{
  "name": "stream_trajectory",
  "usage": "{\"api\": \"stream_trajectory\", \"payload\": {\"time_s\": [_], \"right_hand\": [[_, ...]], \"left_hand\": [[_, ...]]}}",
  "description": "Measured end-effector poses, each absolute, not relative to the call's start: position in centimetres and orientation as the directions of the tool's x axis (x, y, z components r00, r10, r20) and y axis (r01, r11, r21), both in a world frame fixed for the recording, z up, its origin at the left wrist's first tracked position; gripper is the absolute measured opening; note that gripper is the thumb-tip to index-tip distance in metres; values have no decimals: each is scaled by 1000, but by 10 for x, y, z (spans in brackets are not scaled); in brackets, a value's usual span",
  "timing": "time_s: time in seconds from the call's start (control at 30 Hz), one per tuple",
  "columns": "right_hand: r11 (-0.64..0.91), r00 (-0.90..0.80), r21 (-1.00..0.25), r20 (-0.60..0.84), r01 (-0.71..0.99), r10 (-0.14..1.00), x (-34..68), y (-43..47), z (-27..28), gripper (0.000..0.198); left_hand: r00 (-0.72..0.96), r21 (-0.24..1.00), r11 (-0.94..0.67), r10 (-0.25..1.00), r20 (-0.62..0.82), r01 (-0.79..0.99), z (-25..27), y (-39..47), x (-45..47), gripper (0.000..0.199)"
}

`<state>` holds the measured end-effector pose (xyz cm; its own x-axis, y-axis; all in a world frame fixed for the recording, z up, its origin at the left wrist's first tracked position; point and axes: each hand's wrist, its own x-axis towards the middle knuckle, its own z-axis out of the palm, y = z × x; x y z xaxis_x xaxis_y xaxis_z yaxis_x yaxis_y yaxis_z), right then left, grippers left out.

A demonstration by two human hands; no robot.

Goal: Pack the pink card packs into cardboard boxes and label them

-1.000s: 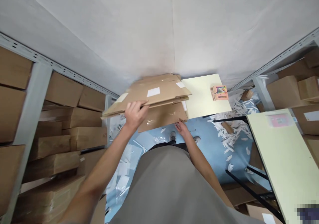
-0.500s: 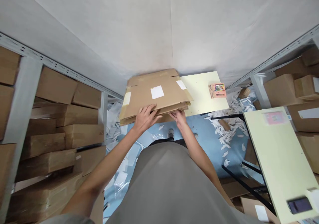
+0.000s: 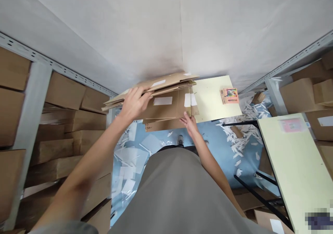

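My left hand [image 3: 136, 102] is closed on the near edge of several flattened cardboard boxes [image 3: 171, 81], which are raised and tilted away toward the wall. Under them lies another flattened cardboard box [image 3: 169, 111] with white labels, on a pale yellow table [image 3: 210, 95]. My right hand [image 3: 189, 123] pinches the near right edge of this lower cardboard, thumb on top and fingers beneath. A bit of handwriting shows on the lowest sheet at its left corner.
A small stack of pink cards [image 3: 230, 96] sits on the table's right part. Shelves of cardboard boxes [image 3: 85, 123] stand left and right. A second pale table [image 3: 293, 157] is at the right. Paper scraps [image 3: 238, 137] litter the blue floor.
My left hand has lifted the upper flattened boxes up and to the left, uncovering the labelled cardboard below. My right hand stays at the stack's near edge, now gripping the lower cardboard.
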<state>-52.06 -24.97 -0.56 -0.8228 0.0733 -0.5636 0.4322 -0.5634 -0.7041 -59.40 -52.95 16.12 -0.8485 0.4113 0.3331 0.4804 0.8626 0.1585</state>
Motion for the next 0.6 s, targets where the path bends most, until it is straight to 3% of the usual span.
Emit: {"api": "stream_trajectory", "payload": {"time_s": [0.23, 0.4, 0.6], "right_hand": [[-553, -637, -625, -743, 551, 206, -494, -239, -68, 26], [-518, -590, -614, -772, 596, 236, -485, -232, -86, 25], [-537, -609, -663, -730, 522, 310, -499, -222, -77, 17]], "left_hand": [[-852, 148, 869, 406, 332, 472, 184, -529, -610, 25], [-839, 99, 868, 433, 330, 486, 181, -526, -607, 26], [-847, 115, 872, 419, 328, 476, 179, -527, -606, 26]]}}
